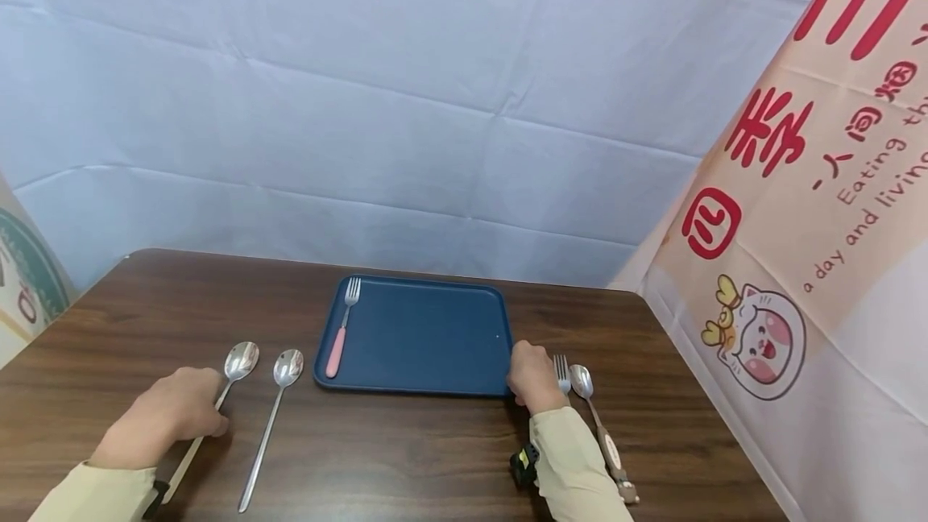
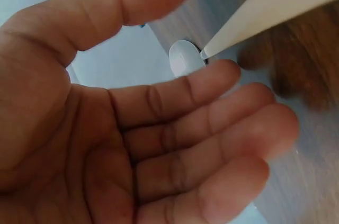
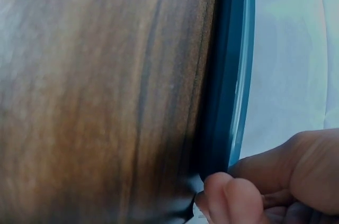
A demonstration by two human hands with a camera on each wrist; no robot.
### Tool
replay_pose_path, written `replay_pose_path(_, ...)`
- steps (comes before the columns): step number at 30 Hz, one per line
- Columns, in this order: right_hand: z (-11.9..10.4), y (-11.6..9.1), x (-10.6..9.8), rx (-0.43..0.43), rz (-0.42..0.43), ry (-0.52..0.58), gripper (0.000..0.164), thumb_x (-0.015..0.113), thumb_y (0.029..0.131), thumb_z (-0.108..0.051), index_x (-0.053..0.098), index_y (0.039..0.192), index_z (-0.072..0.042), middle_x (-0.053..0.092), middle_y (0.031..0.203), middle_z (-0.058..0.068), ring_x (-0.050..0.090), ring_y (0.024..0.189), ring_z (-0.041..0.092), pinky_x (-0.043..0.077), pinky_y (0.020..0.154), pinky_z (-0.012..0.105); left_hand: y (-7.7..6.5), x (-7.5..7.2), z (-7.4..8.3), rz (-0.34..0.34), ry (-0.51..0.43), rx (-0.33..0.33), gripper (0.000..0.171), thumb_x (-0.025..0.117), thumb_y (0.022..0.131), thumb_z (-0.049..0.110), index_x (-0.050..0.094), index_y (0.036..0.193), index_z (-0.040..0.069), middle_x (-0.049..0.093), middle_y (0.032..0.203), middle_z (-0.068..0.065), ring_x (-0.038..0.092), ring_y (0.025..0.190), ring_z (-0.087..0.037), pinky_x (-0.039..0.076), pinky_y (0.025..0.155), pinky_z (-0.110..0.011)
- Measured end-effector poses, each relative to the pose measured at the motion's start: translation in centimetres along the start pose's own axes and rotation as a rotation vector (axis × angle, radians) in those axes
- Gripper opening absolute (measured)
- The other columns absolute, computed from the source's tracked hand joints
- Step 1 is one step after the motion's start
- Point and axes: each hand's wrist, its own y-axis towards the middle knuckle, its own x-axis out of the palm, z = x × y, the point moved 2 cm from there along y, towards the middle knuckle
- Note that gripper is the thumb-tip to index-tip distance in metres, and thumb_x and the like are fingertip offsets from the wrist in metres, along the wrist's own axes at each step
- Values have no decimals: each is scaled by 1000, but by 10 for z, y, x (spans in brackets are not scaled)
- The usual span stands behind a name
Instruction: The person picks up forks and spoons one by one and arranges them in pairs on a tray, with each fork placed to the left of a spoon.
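Note:
My left hand [image 1: 163, 413] hovers over a spoon with a pale cream handle [image 1: 181, 470]. In the left wrist view its fingers are loosely bent with the palm showing, and the spoon's bowl [image 2: 184, 57] lies beyond the fingertips. No grip on the handle is seen there. At the near right corner of a dark blue tray [image 1: 428, 337], my right hand [image 1: 535, 377] pinches the rim between thumb and fingers, as the right wrist view shows. A fork with a pink handle [image 1: 337, 349] lies along the tray's left side.
An all-silver spoon [image 1: 264, 437] lies right of the cream-handled one. Past the right hand are a fork [image 1: 562, 374], its handle hidden by the arm, and a spoon with a brown decorated handle [image 1: 607, 449]. Pale cloth [image 1: 362, 119] hangs behind the wooden table [image 1: 399, 457].

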Motion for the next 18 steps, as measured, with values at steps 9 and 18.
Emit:
replay_pose_path(9, -2, 0, 1, -22, 8, -10, 7, 57, 81, 8, 61, 77, 4, 54, 63, 14, 54, 40, 16, 44, 39, 25, -3, 8, 0, 13, -131, -29, 17, 55, 62, -4, 43, 66, 6, 44, 57, -6, 44, 45, -18, 37, 40, -29)
replay_pose_path(18, -1, -1, 1, -8, -10, -2, 9, 56, 81, 10, 61, 76, 4, 54, 59, 13, 55, 40, 17, 45, 39, 26, -4, 11, 0, 23, -208, -74, 16, 57, 60, -3, 44, 67, 4, 44, 55, -7, 43, 37, -14, 36, 36, -25)
